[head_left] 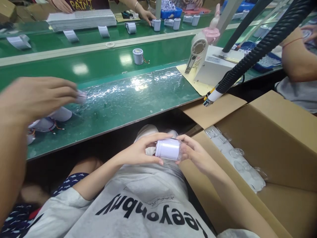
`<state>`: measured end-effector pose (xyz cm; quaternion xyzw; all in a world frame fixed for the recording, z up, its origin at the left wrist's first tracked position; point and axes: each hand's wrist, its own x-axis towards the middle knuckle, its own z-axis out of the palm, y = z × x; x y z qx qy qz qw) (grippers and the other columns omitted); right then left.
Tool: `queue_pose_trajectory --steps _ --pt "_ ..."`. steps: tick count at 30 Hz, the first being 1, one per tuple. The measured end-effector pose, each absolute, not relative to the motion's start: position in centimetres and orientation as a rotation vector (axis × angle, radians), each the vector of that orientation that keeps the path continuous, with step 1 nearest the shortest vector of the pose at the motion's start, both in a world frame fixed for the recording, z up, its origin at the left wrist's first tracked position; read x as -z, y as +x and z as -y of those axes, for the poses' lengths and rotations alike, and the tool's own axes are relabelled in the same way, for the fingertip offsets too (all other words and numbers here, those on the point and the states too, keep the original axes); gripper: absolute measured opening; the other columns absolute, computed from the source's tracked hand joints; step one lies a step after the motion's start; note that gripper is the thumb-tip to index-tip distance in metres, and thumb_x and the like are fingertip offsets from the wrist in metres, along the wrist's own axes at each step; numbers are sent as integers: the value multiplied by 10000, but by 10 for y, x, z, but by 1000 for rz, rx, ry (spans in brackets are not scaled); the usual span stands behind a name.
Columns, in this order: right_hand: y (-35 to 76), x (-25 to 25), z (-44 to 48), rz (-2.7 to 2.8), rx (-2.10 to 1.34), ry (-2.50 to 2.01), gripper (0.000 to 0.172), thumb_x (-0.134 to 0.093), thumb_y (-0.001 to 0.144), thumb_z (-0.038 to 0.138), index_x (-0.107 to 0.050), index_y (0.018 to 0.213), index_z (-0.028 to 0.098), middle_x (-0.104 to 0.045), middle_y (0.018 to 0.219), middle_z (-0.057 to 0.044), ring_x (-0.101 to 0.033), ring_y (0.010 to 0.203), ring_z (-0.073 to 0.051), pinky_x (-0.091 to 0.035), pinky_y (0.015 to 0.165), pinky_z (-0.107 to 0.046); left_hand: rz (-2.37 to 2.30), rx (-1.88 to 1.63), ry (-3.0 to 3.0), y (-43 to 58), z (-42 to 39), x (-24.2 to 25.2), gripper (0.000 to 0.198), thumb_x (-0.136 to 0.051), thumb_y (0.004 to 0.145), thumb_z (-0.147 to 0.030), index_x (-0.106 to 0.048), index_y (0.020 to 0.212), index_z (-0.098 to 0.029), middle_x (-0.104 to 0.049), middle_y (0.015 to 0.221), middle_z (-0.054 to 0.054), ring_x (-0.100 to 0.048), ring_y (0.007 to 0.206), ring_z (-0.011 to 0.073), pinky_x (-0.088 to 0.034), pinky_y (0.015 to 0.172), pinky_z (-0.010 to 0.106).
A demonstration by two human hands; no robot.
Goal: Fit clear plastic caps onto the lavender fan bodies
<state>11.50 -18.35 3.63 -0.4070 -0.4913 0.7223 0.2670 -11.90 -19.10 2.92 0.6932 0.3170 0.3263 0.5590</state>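
Note:
Above my lap I hold a white cylindrical housing (168, 148) lying sideways between both hands. My left hand (142, 150) grips its left end, thumb and fingers on opposite sides. A small whitish piece shows beside that palm; I cannot make out what it is. At the other end, the fingers of my right hand (194, 150) close around a transparent plastic cap (180, 150) over the housing. The cap's far edge is partly hidden by those fingers. Away on the green belt stands a similar white cylinder (138, 56) with thin wires coming from its base.
A cardboard box (279, 155) with transparent plastic pieces stands at my right, below a hanging black hose (257, 49). A co-worker's blurred hand (44, 96) reaches over white housings (61, 114) at left. A small fan (198, 48) sits on the bench. Other workers' hands are across the belt.

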Motion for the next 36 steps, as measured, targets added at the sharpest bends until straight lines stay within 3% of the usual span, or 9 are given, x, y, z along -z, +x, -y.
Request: queue_pose_trajectory --steps 11,16,21,23,25,27,29,31,36 --pt "105 -30 186 1079 -2195 -1122 545 -565 788 713 -524 848 174 -646 583 -3 -623 430 -112 -472 362 -144 -662 -799 1660 -119 191 -25 799 -810 694 -225 -456 1401 -343 -479 1468 63 -416 1380 272 -345 1151 438" --pt "105 -34 185 941 -2400 -1178 623 -334 918 691 -597 865 129 -668 582 -57 -589 389 -88 -437 330 -119 -671 -811 1733 -119 191 -24 760 -805 702 -244 -478 1382 -337 -489 1453 69 -424 1367 276 -352 1141 440" --pt "104 -32 186 993 -2443 -1171 745 -203 914 729 -606 975 105 -613 534 -38 -544 354 -80 -395 307 -114 -816 -743 1689 -116 196 -33 657 -765 747 -280 -499 1347 -284 -551 1335 86 -524 1240 266 -459 1039 403" --pt "105 -28 188 1168 -2321 -1071 780 -209 871 780 -571 1077 120 -646 631 -59 -596 429 -113 -467 365 -161 -857 -726 1568 -115 198 -38 628 -732 780 -287 -478 1354 -279 -546 1317 86 -556 1188 250 -499 987 380" --pt "108 -23 190 1439 -1950 -963 732 -377 837 776 -481 1253 184 -686 982 -123 -701 733 -191 -595 597 -276 -868 -734 1439 -114 201 -40 603 -709 802 -285 -467 1355 -279 -525 1337 85 -571 1162 241 -518 955 366" --pt "114 -20 191 1770 -1436 -822 631 -609 840 599 -406 1355 298 -512 1376 -123 -599 1153 -267 -544 927 -421 -842 -730 1320 -114 202 -41 596 -692 818 -287 -451 1363 -288 -505 1364 90 -598 1109 234 -549 893 360" --pt "119 -18 191 2027 -1059 -684 551 -686 864 326 -439 1354 375 -375 1510 -57 -424 1347 -277 -421 1078 -476 -800 -693 1232 -115 202 -40 606 -663 843 -307 -412 1394 -314 -506 1368 95 -633 1033 225 -577 805 352" --pt "123 -18 191 2090 -1031 -658 520 -677 864 200 -506 1321 380 -436 1474 -37 -423 1351 -273 -448 1064 -456 -775 -671 1242 -115 201 -38 644 -668 840 -316 -390 1421 -339 -490 1404 92 -616 1097 249 -567 841 372" --pt "124 -21 196 1605 -1656 -797 541 -719 836 293 -521 1336 350 -640 1229 -50 -679 1019 -239 -611 825 -356 -692 -686 1311 -114 199 -37 764 -736 782 -224 -379 1442 -366 -398 1512 62 -486 1310 273 -418 1082 414"
